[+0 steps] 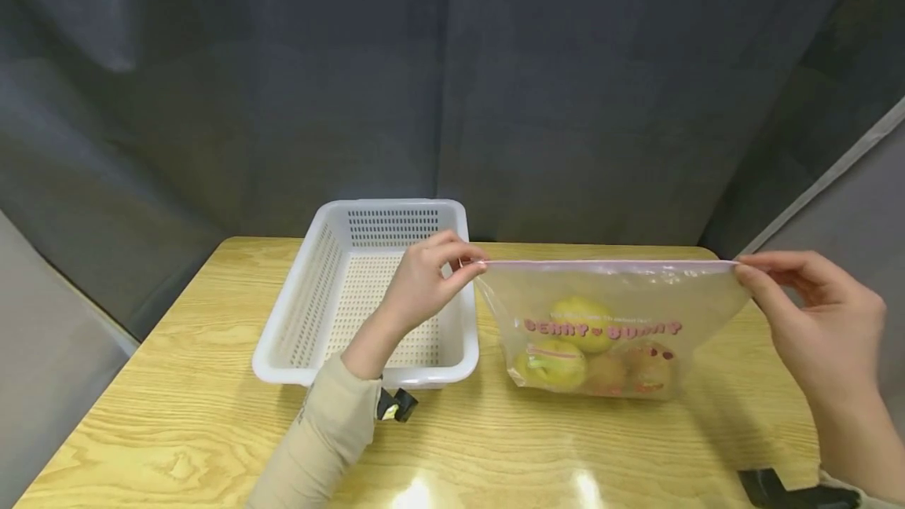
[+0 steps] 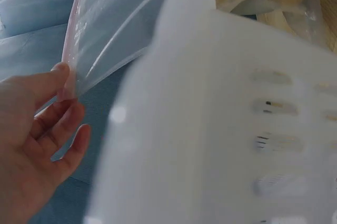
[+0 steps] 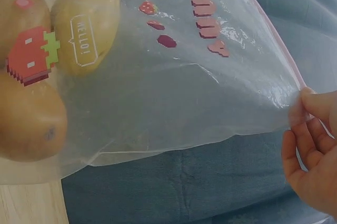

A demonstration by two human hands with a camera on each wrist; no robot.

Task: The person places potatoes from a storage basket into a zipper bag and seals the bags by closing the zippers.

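A clear zip-top bag (image 1: 696,301) with a pink top strip and pink lettering is stretched out sideways. My left hand (image 1: 423,283) pinches its left top corner between thumb and fingertip, over the basket's right rim. At the opposite corner, my right hand (image 1: 823,328) pinches the same strip. Inside the bag's bottom lie several rounded yellow and tan pieces that look like potatoes (image 3: 87,24). The bag's lower part sits low over the table, right of the basket. In the left wrist view, the basket wall (image 2: 210,129) covers much of the bag.
A white plastic basket (image 1: 283,320) with slotted walls and floor stands left of the bag, no contents showing inside it. Both are on a wood-grain table (image 1: 177,415). Dark grey curtains (image 1: 339,85) hang behind the table, with lighter cloth at both sides.
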